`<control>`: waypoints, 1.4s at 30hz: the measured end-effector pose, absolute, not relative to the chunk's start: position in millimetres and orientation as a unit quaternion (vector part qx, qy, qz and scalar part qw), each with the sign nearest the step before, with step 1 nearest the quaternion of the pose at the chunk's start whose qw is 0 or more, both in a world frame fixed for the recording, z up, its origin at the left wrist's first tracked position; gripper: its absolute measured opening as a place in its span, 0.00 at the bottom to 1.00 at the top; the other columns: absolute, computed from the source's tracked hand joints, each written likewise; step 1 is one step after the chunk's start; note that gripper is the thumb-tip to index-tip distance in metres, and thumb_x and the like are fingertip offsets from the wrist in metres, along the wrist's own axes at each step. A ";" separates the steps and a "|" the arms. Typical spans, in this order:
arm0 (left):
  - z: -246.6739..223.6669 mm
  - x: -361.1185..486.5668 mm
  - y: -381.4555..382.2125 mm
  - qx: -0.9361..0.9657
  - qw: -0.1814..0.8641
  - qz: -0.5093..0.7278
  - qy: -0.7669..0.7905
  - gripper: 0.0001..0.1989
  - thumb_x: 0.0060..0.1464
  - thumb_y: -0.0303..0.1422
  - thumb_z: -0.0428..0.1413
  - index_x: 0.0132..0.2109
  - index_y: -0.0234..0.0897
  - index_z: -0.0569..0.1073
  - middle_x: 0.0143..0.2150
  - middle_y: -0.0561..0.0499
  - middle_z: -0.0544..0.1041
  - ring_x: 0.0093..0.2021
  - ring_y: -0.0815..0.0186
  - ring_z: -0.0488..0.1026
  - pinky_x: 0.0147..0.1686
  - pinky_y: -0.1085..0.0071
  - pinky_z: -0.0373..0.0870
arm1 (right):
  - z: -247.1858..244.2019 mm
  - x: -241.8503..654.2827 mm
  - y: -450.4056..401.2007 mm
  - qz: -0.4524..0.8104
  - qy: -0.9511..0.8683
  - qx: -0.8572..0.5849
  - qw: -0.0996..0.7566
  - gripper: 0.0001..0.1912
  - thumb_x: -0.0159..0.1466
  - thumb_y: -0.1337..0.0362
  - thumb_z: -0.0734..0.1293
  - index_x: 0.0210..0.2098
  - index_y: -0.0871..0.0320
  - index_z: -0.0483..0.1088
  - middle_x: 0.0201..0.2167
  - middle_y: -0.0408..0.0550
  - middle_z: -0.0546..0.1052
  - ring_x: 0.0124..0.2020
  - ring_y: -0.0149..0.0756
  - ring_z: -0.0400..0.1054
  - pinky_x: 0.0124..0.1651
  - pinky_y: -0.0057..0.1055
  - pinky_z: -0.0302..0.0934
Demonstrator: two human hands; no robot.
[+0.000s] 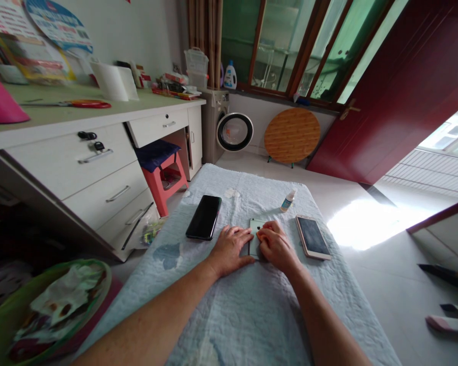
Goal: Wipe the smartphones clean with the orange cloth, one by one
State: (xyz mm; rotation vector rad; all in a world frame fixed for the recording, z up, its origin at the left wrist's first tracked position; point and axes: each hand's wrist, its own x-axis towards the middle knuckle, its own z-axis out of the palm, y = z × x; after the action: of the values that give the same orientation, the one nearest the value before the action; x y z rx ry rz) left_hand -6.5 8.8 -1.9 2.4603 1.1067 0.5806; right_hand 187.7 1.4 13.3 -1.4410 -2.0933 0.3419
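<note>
A silver phone (pixel 254 244) lies back up on the cloth-covered table (pixel 213 315), its dark apple mark showing. Flat beside it, with fingertips at its left edge, is my left hand (pixel 232 249), fingers spread. Over the phone's right part, my right hand (pixel 277 246) has bent fingers closed on a small orange thing (pixel 260 235), mostly hidden, pressed to the phone's back. To the left lies a black phone (pixel 205 217), screen up. A gold-edged phone (pixel 313 237) with a dark screen is at the right. Behind it stands a small spray bottle (pixel 287 201).
A white desk (pixel 99 175) with drawers runs along the left, a red stool (pixel 164 178) beside it. At the lower left is a green-rimmed bin (pixel 106 284) with crumpled paper. A washing machine (pixel 212 122) with its door open and a round wooden board (pixel 292 135) stand behind.
</note>
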 end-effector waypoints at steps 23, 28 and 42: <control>1.1 -7.1 7.6 0.874 0.192 0.206 0.395 0.33 0.51 0.50 0.59 0.60 0.43 0.65 0.62 0.48 0.67 0.60 0.51 0.61 0.61 0.51 0.49 | 22.4 178.9 -11.4 0.179 -0.805 -0.503 0.259 0.10 0.62 0.72 0.61 0.36 0.56 0.74 0.37 0.47 0.69 0.41 0.34 0.64 0.46 0.29 0.59; 2.9 -6.0 6.6 0.873 0.189 0.210 0.398 0.30 0.50 0.49 0.60 0.57 0.44 0.67 0.61 0.49 0.68 0.59 0.51 0.62 0.60 0.53 0.51 | 27.3 174.1 -18.0 0.211 -0.824 -0.469 0.236 0.12 0.56 0.78 0.61 0.31 0.57 0.72 0.37 0.47 0.70 0.40 0.33 0.65 0.45 0.27 0.59; 0.3 -7.0 8.7 0.878 0.186 0.203 0.391 0.34 0.51 0.52 0.58 0.60 0.42 0.65 0.63 0.47 0.66 0.60 0.51 0.60 0.61 0.51 0.49 | 10.8 192.3 -0.4 0.135 -0.757 -0.577 0.277 0.10 0.60 0.73 0.60 0.32 0.57 0.72 0.34 0.46 0.69 0.37 0.33 0.64 0.43 0.29 0.58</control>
State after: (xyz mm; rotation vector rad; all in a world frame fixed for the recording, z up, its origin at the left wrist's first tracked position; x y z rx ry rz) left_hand -7.0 8.7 0.3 2.4734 1.1014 0.5717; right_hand 192.3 -0.4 10.8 -1.5483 -2.0323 0.3629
